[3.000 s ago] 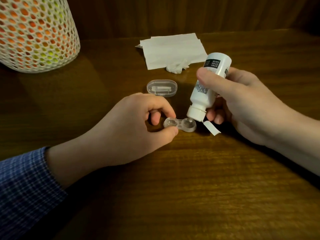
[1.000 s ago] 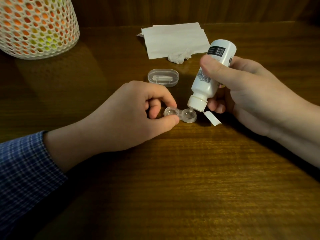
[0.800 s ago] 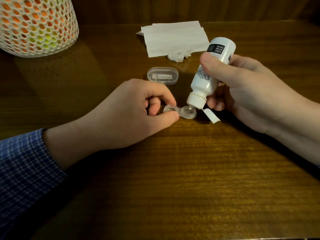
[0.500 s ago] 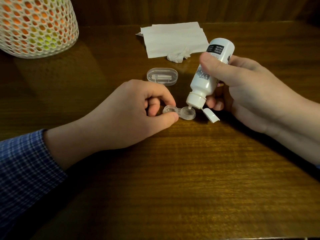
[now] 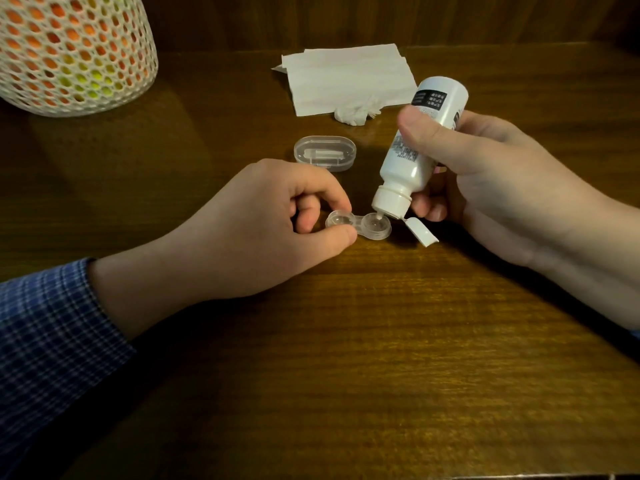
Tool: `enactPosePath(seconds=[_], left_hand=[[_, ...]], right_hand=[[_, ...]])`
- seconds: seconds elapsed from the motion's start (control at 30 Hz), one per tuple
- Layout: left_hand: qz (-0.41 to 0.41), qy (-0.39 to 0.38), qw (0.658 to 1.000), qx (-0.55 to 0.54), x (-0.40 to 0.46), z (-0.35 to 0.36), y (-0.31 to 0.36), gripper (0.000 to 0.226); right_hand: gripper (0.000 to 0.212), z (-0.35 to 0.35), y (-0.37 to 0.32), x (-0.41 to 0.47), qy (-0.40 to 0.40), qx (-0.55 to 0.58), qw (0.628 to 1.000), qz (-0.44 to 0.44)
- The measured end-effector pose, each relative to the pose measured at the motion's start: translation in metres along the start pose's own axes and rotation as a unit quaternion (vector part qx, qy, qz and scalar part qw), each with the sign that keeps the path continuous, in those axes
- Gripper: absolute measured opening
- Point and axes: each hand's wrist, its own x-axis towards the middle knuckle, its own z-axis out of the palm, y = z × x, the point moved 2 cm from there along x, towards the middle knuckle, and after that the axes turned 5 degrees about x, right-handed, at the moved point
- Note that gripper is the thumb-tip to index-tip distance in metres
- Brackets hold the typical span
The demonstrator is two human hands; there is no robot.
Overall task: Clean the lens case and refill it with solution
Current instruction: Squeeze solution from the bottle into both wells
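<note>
A clear lens case [image 5: 358, 226] lies on a wooden table [image 5: 381, 341], its long axis running left to right. The left hand [image 5: 249, 233] pinches its left well between thumb and forefinger. The right hand [image 5: 491, 181] grips a tilted white solution bottle [image 5: 415, 150], nozzle just over the right well, beyond the left fingertips.
</note>
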Motion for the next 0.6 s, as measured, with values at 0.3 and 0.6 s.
enactPosePath(seconds=[0.3, 0.6], left_hand=[[0.000, 0.000, 1.000, 0.002, 0.0001, 0.0008, 0.0000, 0.024], [0.000, -0.001, 1.000, -0.004, 0.0001, 0.0005, 0.0000, 0.024]], right_hand=[[0.019, -0.0006, 0.0002, 0.0000, -0.004, 0.000, 1.000, -0.003], [0.020, -0.0015, 0.0011, 0.0009, -0.001, 0.003, 1.000, 0.001]])
